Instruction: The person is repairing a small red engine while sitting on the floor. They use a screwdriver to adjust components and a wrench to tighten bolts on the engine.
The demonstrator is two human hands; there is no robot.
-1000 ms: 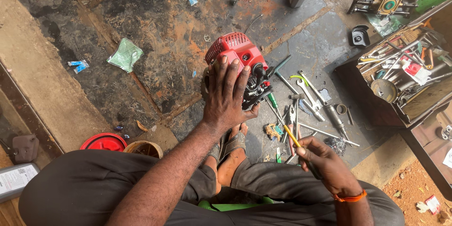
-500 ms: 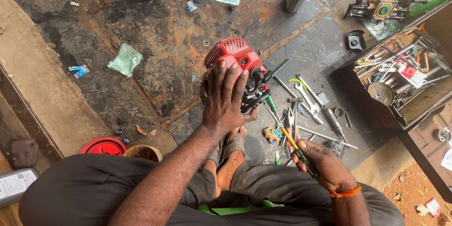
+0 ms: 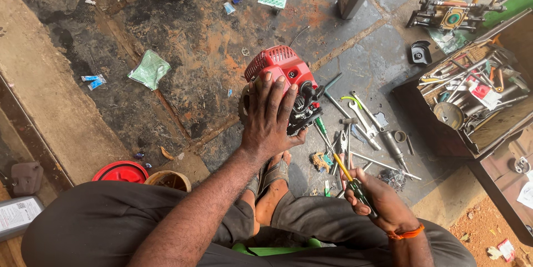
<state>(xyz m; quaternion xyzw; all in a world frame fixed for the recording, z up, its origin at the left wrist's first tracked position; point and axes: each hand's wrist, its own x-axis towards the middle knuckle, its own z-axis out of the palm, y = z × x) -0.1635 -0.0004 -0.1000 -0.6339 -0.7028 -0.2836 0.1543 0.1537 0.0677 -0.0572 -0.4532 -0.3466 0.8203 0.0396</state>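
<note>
Head view shows the left hand point(image 3: 270, 122) spread flat on top of a small red engine point(image 3: 286, 75), which sits on the dirty stone floor point(image 3: 183, 39) near the person's feet. The right hand point(image 3: 376, 200) is closed around a screwdriver point(image 3: 348, 181) with a yellow and green handle. Wrenches point(image 3: 361, 114) lie beside the engine, and an open toolbox point(image 3: 472, 95) stands further right
</note>
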